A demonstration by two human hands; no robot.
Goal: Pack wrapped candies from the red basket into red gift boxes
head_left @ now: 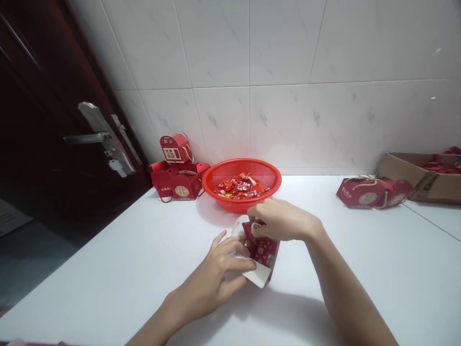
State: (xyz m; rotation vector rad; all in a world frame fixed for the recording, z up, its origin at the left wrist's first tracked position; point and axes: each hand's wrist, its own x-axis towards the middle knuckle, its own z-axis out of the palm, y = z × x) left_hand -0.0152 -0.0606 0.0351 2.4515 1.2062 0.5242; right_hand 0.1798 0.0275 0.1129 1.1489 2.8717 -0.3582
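Note:
An open red candy box (272, 259) with white inner flaps stands on the white table in front of me. My left hand (219, 266) grips its near left side, thumb and fingers on the white flap. Over the box's opening, my right hand (275, 218) is closed on a small red packet (248, 230) with pale print. More red patterned wrapping shows inside the box, partly covered by my fingers. Just behind the box is a red plastic colander (241, 206) holding many small wrapped candies (242, 186).
Red gift boxes (176, 182) are stacked at the back left, near a dark door with a metal handle (86, 138). More red boxes (363, 192) with rope handles lie at the right, beside a cardboard carton (441, 187). A tiled wall (288, 120) bounds the table (118, 269) behind.

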